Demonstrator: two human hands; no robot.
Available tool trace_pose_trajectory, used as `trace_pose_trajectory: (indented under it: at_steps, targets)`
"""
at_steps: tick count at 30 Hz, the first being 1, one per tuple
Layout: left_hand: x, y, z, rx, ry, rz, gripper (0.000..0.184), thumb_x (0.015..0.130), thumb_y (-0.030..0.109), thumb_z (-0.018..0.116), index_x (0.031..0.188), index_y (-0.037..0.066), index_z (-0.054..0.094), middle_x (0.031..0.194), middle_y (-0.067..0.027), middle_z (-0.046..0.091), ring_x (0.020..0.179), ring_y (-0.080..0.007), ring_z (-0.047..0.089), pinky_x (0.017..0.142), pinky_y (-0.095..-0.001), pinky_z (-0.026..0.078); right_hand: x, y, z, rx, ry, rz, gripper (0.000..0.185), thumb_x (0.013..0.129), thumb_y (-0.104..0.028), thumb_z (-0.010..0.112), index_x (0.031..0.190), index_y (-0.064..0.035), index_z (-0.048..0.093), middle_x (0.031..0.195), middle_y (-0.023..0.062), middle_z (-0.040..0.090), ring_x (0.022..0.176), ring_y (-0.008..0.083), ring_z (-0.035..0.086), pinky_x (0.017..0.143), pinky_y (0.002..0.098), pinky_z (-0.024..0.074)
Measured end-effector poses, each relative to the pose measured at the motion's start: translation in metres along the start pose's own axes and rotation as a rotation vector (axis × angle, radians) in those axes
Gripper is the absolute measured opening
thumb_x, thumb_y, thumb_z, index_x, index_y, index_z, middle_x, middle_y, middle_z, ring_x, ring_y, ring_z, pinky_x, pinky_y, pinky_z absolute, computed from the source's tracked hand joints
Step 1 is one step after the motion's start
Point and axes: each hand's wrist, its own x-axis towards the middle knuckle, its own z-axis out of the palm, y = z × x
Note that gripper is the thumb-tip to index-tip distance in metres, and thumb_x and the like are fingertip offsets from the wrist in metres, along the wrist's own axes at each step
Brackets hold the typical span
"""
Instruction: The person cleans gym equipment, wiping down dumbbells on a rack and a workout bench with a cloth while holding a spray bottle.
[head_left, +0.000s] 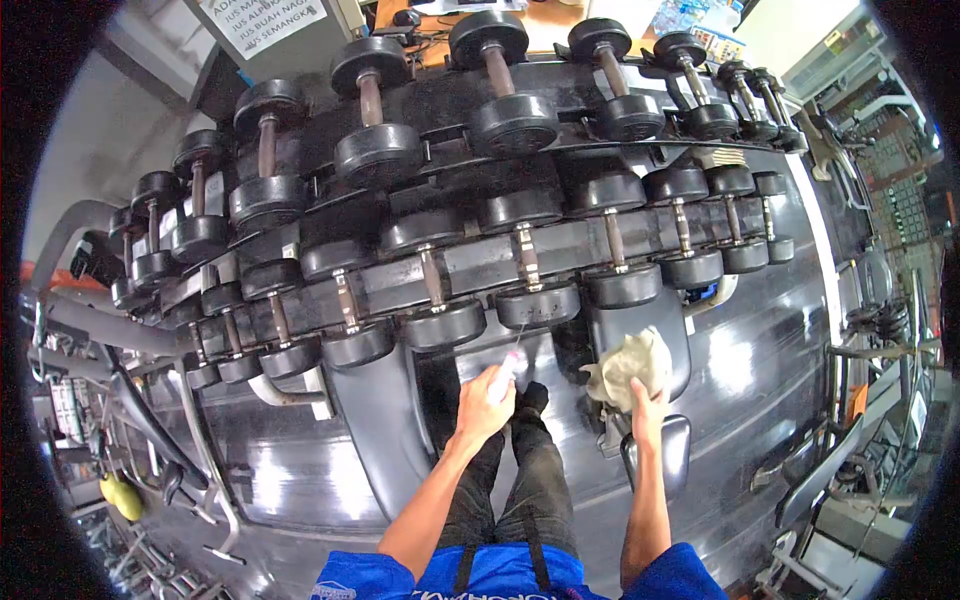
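- Gym floor, seen from close by: a person in a blue shirt holds a crumpled cream cloth [640,360] in the right hand [650,402], bunched between thumb and fingers and spread above the grip.
- The left hand [484,402] curls closed around a small white handheld item with a pink tip [503,382], held upright-tilted below a black round-headed dumbbell [538,306] in the lower row.
- In all: two hands, one cloth, one white item and, by my count, twenty dumbbells, ten to each row of the black metal rack [575,258].
- Fingers cover much of the white item, leaving its kind unclear; folds hide some right-hand fingertips. Dumbbells crowd together at the rack's ends, and a printed paper sign [262,25] is cut off above.
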Motion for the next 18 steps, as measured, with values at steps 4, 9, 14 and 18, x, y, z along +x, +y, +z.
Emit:
trace_pose_trajectory:
  at_steps: [4,9,14,18]
  targets:
    - [0.008,0.0,0.006,-0.053,-0.015,0.094,0.011,0.084,0.006,0.066,0.093,0.002,0.067,0.076,-0.0126,0.068,0.067,-0.0213,0.069,0.062,-0.0317,0.052,0.04,0.016,0.046,-0.263,-0.023,-0.269,0.051,0.09,-0.007,0.066,0.136,0.0037,0.045,0.123,0.0136,0.059,0.114,0.0226,0.056,0.099,0.0332,0.0432]
    - [0.0,0.007,0.006,-0.132,-0.017,0.129,0.011,0.084,0.005,0.068,0.094,0.002,0.067,0.076,-0.0108,0.068,0.063,-0.0177,0.065,0.06,-0.03,0.051,0.088,0.061,0.109,-0.419,0.115,-0.427,0.04,0.091,-0.002,0.061,0.13,0.0044,0.052,0.119,0.0215,0.062,0.111,0.0317,0.06,0.097,0.0384,0.0455]
    - [-0.026,-0.002,0.01,-0.139,-0.005,-0.011,0.01,0.084,0.005,0.068,0.093,0.002,0.067,0.075,-0.0128,0.066,0.061,-0.0207,0.064,0.059,-0.0321,0.051,0.08,0.062,0.177,-0.967,-0.553,-1.032,0.044,0.075,-0.009,0.066,0.119,-0.0139,0.066,0.123,0.012,0.062,0.122,0.0296,0.054,0.109,0.0479,0.0368]
    - [-0.032,-0.003,0.018,-0.134,-0.001,-0.122,0.009,0.084,0.005,0.067,0.092,0.002,0.066,0.075,-0.0157,0.065,0.061,-0.0247,0.064,0.059,-0.0338,0.051,0.073,0.082,0.213,-1.03,-0.726,-1.223,0.037,0.082,-0.019,0.059,0.119,-0.016,0.065,0.123,0.0092,0.061,0.122,0.0263,0.053,0.11,0.0456,0.0363]
